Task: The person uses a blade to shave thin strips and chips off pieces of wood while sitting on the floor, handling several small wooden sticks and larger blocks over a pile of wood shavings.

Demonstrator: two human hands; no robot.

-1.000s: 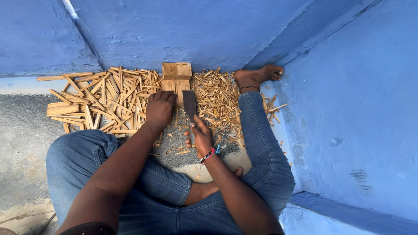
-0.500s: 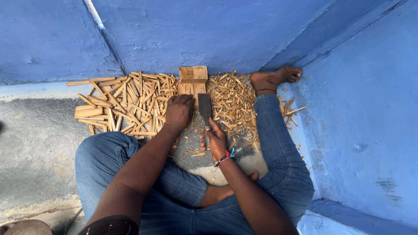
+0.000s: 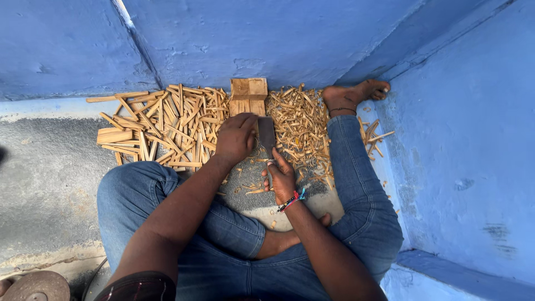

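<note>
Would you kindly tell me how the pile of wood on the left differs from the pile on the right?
The left pile holds longer, flatter, broader strips; the right pile holds shorter, thinner slivers. The left pile spreads wide across the floor; the right pile sits tighter, beside the bare foot. Both are pale wood lying against the blue wall.

- You have blue painted walls in front of you and to your right, meeting in a corner.
- You see a grey concrete floor to your left, rough and speckled.
- Your blue jeans cover both folded legs.
- Your bare foot rests against the base of the wall, an anklet around it.
- A round brownish disc shows at the lower left edge; you cannot tell what it is.
</note>
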